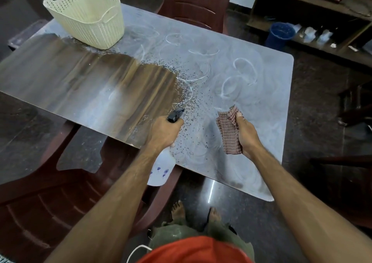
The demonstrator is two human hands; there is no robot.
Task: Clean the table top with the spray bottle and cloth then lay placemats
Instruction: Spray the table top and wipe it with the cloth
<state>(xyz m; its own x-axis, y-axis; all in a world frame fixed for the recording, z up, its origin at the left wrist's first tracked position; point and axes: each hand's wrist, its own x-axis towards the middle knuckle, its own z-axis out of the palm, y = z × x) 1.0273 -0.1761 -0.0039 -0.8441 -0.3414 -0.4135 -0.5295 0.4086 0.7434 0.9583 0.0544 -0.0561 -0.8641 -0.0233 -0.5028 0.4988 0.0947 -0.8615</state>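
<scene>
My left hand grips the neck of a white spray bottle with a black nozzle, which points over the near edge of the wooden table top. Spray droplets speckle the table's middle, just beyond the nozzle. My right hand holds a crumpled red-checked cloth just above the table's near right part. The table's right half carries white dusty swirl marks, while the left half looks dark and bare. No placemats are in view.
A cream perforated basket stands at the table's far left corner. Dark red plastic chairs sit at the far side and near left. A blue bucket and a low shelf lie on the right.
</scene>
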